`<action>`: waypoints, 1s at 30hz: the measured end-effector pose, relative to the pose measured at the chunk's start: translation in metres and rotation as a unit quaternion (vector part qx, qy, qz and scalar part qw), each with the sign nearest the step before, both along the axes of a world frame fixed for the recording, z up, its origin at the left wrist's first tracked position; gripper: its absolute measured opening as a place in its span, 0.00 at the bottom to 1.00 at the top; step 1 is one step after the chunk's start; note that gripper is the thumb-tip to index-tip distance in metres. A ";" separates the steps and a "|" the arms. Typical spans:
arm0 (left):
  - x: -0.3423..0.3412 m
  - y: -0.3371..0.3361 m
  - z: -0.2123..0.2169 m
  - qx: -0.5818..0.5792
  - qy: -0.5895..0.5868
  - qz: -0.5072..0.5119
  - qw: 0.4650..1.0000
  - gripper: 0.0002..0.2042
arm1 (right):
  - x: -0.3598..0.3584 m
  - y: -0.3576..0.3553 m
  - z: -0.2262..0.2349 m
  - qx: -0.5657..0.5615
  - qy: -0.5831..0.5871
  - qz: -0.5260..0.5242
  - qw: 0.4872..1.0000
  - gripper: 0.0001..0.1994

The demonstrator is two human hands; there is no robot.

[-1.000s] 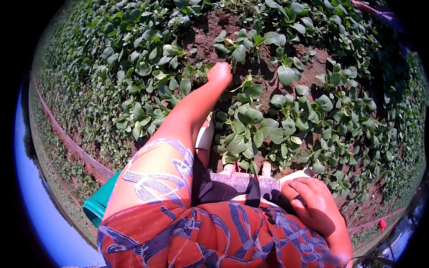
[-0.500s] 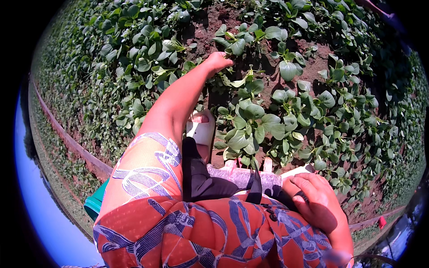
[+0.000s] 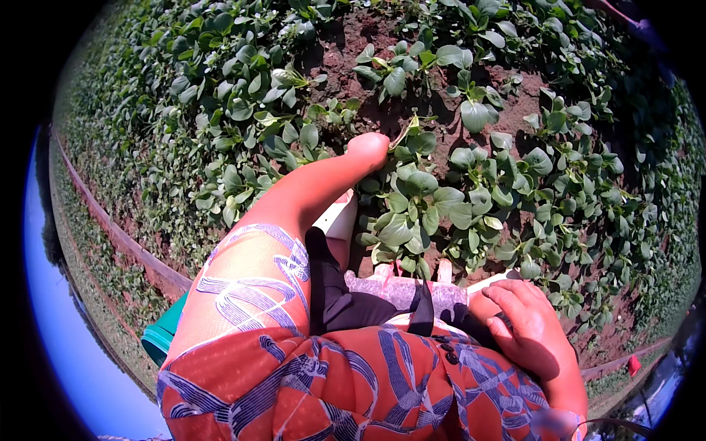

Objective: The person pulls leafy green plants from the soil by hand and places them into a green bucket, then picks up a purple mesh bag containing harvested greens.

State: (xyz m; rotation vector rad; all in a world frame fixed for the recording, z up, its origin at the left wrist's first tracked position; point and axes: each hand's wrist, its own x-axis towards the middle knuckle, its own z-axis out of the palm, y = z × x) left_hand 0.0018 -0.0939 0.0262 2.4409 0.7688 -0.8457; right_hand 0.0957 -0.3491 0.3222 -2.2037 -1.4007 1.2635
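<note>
My left hand [image 3: 369,151] reaches down among leafy green plants, its fingers curled and mostly turned out of sight. Whatever is between them is hidden. A pale, yellowish leaf stalk [image 3: 403,134] stands right beside the fingertips; whether they touch it I cannot tell. Just beyond is a broad-leaved green plant [image 3: 422,182] in a thick clump. My right hand [image 3: 523,323] lies over my right knee, fingers stretched out, holding nothing.
Reddish-brown soil [image 3: 360,37] shows between the plants ahead. A white shoe [image 3: 340,217] is under my left forearm. A low seat with a shiny wrapped cover [image 3: 397,289] is between my legs. To the left are a green bucket [image 3: 163,332] and a long bed edging [image 3: 121,239].
My left hand has moved nearer to me and slightly right, from bare soil by the upper plants to the yellowish stalk. My right hand stays on the knee.
</note>
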 end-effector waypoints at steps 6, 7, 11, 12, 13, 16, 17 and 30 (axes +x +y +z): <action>-0.026 0.022 0.010 -0.039 -0.182 -0.010 0.982 0.14 | 0.000 -0.002 0.001 -0.001 -0.004 -0.010 1.000 0.17; -0.024 0.032 0.011 -0.004 -0.177 0.046 0.983 0.14 | 0.000 -0.002 0.000 0.001 -0.013 -0.010 1.000 0.17; -0.028 0.069 0.003 0.038 -0.088 0.187 0.978 0.14 | -0.001 -0.001 -0.003 0.007 -0.004 -0.001 1.000 0.17; -0.024 0.070 0.006 0.039 -0.062 0.205 0.976 0.17 | 0.000 -0.001 -0.003 0.004 0.003 0.000 1.000 0.17; -0.021 0.069 0.011 0.054 -0.040 0.183 0.981 0.18 | 0.000 0.000 -0.004 0.001 0.009 0.002 1.000 0.17; -0.013 0.052 0.018 0.108 0.008 0.103 0.989 0.24 | 0.000 -0.001 -0.005 0.011 -0.010 -0.005 1.000 0.17; -0.015 0.049 0.015 0.120 0.018 0.095 0.988 0.26 | 0.000 0.000 -0.004 0.010 -0.011 -0.003 1.000 0.17; -0.015 0.050 0.004 0.120 0.026 0.178 0.976 0.19 | 0.000 -0.001 -0.004 0.011 -0.008 -0.001 1.000 0.18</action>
